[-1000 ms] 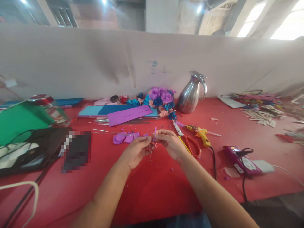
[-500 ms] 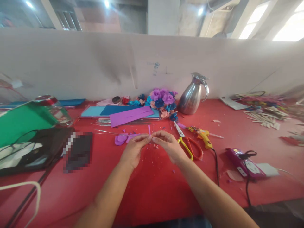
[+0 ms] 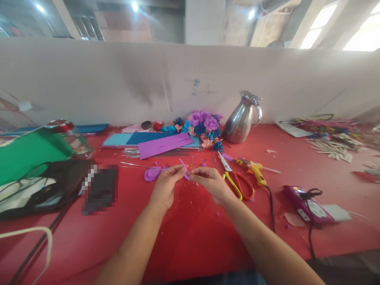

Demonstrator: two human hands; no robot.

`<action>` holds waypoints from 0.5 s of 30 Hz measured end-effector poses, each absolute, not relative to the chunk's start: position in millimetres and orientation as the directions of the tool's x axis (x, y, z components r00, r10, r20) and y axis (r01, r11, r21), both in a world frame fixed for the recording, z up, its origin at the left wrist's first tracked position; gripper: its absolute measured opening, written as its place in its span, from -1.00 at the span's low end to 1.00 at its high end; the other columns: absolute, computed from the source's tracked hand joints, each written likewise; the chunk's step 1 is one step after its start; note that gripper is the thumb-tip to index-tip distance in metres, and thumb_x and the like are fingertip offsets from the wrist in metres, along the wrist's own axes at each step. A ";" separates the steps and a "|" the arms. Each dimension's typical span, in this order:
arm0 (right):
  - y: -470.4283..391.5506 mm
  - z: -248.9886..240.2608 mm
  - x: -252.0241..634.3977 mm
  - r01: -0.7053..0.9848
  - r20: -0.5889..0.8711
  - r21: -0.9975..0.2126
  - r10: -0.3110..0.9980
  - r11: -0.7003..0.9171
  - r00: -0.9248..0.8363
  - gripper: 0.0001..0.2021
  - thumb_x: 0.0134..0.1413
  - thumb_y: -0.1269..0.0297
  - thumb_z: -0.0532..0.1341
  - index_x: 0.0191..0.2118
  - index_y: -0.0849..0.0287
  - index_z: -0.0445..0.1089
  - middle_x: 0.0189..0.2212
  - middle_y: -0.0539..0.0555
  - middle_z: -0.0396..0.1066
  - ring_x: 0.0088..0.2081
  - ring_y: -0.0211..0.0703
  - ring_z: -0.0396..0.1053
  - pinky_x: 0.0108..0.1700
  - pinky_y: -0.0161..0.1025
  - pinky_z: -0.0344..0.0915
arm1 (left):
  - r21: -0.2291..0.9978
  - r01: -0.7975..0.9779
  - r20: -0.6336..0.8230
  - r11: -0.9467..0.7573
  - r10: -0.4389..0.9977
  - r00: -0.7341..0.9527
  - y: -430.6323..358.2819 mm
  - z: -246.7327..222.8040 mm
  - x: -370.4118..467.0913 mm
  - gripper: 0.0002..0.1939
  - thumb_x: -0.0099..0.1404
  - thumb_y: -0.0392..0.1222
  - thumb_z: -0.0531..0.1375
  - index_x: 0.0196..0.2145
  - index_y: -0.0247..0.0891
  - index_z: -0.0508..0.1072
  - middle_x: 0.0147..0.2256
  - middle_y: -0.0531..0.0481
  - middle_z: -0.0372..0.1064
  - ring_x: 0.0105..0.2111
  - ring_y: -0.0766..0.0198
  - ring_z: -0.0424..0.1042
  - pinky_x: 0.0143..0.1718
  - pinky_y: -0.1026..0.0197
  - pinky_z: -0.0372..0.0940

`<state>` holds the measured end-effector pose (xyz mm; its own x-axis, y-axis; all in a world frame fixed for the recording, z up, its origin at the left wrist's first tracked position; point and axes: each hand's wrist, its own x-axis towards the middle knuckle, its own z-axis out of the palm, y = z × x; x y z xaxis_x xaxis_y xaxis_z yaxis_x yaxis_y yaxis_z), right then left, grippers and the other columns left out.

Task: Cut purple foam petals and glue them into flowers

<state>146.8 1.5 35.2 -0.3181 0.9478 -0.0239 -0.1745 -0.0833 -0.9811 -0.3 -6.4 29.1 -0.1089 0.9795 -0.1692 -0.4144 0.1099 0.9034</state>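
Observation:
A narrow purple paper strip [image 3: 185,172] slants between my two hands above the red table. My left hand [image 3: 166,185] is closed, thumb and forefinger pinching the strip. From the other side, my right hand [image 3: 211,183] is also closed in a pinch, its fingertips at the strip's lower part; the exact contact is too small to see. Thin wires [image 3: 136,164] reach in from the left toward my left hand, where their ends are hidden. Cut purple paper petals [image 3: 152,174] lie just beyond the left hand. Scissors [image 3: 234,178] with red and yellow handles lie beside my right hand.
A yellow glue gun [image 3: 257,172] with a black cord is at right, near a purple power device [image 3: 307,204]. Behind are paper flowers [image 3: 204,122], paper sheets [image 3: 164,145] and a metal jug [image 3: 239,120]. A jar [image 3: 71,138] and dark bag [image 3: 68,186] stand left.
The purple strip stood upright at the fingertips; now it slants, with more of it showing. My fingertips have moved slightly apart.

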 end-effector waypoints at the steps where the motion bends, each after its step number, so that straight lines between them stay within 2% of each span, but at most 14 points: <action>1: 1.3 35.1 146.7 -0.162 -0.021 -0.984 0.947 -0.077 -0.322 -0.85 -0.22 0.23 0.35 -0.48 0.19 0.47 -0.53 -0.05 0.41 -0.46 -0.32 0.26 -0.29 -0.29 0.18 | 0.904 -0.416 -0.158 0.097 0.981 -0.113 -6.0 29.2 -0.9 -0.76 -0.18 -0.16 0.44 -0.49 -0.24 0.57 -0.47 0.04 0.47 -0.47 0.38 0.31 -0.34 0.29 0.21; 5: 1.6 31.5 145.8 -0.152 0.012 -0.988 0.949 -0.038 -0.316 -0.83 -0.18 0.21 0.33 -0.42 0.18 0.46 -0.49 -0.02 0.42 -0.43 -0.29 0.29 -0.28 -0.29 0.20 | 0.916 -0.400 -0.088 0.034 0.989 -0.117 -5.2 30.0 -1.6 -0.82 -0.15 -0.20 0.42 -0.52 -0.25 0.55 -0.50 0.08 0.42 -0.48 0.41 0.27 -0.33 0.32 0.19; 8: 2.0 27.6 144.6 -0.099 0.097 -0.992 0.960 0.073 -0.264 -0.78 -0.15 0.18 0.33 -0.35 0.17 0.45 -0.51 -0.02 0.40 -0.47 -0.27 0.28 -0.36 -0.30 0.19 | 0.926 -0.377 -0.067 0.018 0.991 -0.117 -6.1 30.6 0.2 -0.84 -0.11 -0.20 0.40 -0.52 -0.25 0.54 -0.50 0.08 0.40 -0.46 0.39 0.27 -0.31 0.32 0.19; 11: 1.1 26.5 143.9 0.032 0.217 -0.973 0.952 0.229 -0.216 -0.85 -0.05 0.19 0.27 -0.42 0.16 0.45 -0.53 -0.01 0.39 -0.48 -0.26 0.26 -0.37 -0.29 0.19 | 0.936 -0.352 -0.036 -0.002 0.994 -0.100 -7.3 30.5 2.3 -0.88 -0.07 -0.20 0.38 -0.55 -0.24 0.51 -0.53 0.09 0.36 -0.46 0.38 0.27 -0.30 0.31 0.19; 15: -0.5 28.0 144.1 0.114 0.261 -0.948 0.932 0.297 -0.252 -0.82 0.05 0.22 0.18 -0.46 0.16 0.45 -0.55 -0.02 0.37 -0.48 -0.25 0.25 -0.36 -0.29 0.19 | 0.942 -0.333 0.011 -0.039 0.996 -0.086 -7.6 29.3 2.8 -0.88 -0.03 -0.21 0.36 -0.57 -0.24 0.48 -0.55 0.10 0.34 -0.47 0.37 0.27 -0.30 0.31 0.18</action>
